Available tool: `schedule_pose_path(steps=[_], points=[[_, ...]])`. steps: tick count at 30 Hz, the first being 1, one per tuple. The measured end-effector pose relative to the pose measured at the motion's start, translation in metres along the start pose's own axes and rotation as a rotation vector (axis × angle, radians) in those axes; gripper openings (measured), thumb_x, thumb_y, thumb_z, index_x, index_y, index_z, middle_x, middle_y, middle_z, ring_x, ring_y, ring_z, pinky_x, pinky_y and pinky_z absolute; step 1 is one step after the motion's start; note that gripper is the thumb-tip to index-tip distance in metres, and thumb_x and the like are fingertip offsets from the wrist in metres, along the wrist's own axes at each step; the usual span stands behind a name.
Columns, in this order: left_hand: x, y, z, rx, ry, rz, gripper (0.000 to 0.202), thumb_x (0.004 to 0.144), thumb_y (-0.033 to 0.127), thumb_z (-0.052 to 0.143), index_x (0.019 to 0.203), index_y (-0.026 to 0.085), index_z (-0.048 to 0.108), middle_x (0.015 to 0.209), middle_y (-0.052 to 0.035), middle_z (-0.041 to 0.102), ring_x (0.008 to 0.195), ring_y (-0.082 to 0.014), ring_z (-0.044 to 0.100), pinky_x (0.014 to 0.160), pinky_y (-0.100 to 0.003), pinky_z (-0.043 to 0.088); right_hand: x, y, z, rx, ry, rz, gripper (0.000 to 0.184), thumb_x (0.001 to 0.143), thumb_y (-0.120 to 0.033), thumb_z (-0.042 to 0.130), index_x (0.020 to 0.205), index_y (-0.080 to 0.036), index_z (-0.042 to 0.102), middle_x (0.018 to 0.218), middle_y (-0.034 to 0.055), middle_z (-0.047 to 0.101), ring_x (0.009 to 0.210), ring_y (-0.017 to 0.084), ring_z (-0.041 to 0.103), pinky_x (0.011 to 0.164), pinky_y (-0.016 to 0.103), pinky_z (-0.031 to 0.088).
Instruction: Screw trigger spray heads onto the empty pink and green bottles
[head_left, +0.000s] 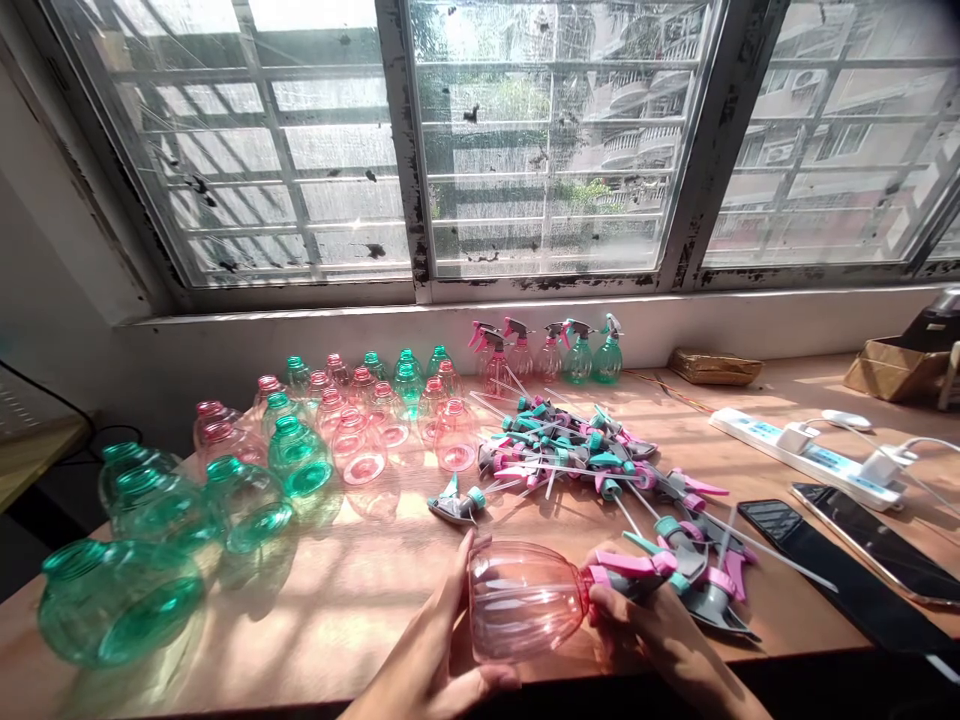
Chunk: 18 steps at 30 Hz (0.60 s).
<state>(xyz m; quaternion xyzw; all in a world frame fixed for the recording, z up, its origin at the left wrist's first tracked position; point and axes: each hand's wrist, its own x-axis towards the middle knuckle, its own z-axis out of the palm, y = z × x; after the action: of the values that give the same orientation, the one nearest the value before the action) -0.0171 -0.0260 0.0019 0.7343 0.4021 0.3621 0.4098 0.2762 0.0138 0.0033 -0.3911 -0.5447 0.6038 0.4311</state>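
Holding on with both hands: base of the held bottle (525, 605) cupped in the left hand (442, 640), thumb beneath; at the neck, fingers of the right hand (637, 620) closed on a spray head (598, 577). Pink collar of that head right at the mouth; impossible to tell from here whether tight or only started. Held low at the near edge of the table (345, 620), tipped on its side, base left, mouth right.

Probably an early stage. About five capped bottles (549, 358), pink and green, upright well beyond the held bottle, against roughly two dozen bare bottles (360, 462), open-necked, spread from its left to beyond it. Plenty of loose heads too: in a tangled pile (562, 450) just beyond the held bottle, with pale tubes at all angles; in a small cluster (716, 590) to its right; and one lone head (457, 505) just beyond its base.

Clear pink plastic for the held bottle, rounded and ribbed lengthwise, narrowing to the neck, bright with window light, without visible liquid. Farther right of it, phones (780, 530) and a power strip (757, 438).
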Motion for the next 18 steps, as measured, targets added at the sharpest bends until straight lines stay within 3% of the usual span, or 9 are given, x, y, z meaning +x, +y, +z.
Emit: schedule_pose_path(steps=[6,11,18], points=[[0.006,-0.017,0.001,0.002,-0.024,0.051,0.098,0.102,0.042,0.067,0.17,0.04,-0.004,0.179,-0.0089,0.025,0.158,-0.037,0.038,0.13,-0.057,0.029,-0.004,-0.01,0.007,0.013,0.092,0.001,0.055,0.076,-0.073,0.083,0.078,-0.021,0.068,0.058,-0.001,0.07,0.049,0.016,0.061,0.051,0.027,0.042],[0.002,-0.024,0.001,0.045,-0.025,0.057,0.105,0.099,0.042,0.071,0.169,0.042,-0.007,0.18,-0.0071,0.021,0.162,-0.0379,0.029,0.13,-0.058,0.027,-0.005,-0.015,0.01,0.014,0.096,0.026,0.057,0.073,-0.075,0.085,0.079,-0.021,0.067,0.056,-0.0021,0.069,0.048,0.015,0.06,0.051,0.027,0.042],[0.004,-0.018,-0.001,0.076,-0.014,0.034,0.104,0.099,0.046,0.07,0.17,0.038,-0.004,0.175,-0.0096,0.034,0.159,-0.0401,0.035,0.13,-0.056,0.029,-0.002,-0.013,0.01,0.067,0.094,0.012,0.05,0.073,-0.064,0.091,0.081,-0.02,0.067,0.058,-0.0021,0.07,0.047,0.014,0.06,0.049,0.026,0.04]])
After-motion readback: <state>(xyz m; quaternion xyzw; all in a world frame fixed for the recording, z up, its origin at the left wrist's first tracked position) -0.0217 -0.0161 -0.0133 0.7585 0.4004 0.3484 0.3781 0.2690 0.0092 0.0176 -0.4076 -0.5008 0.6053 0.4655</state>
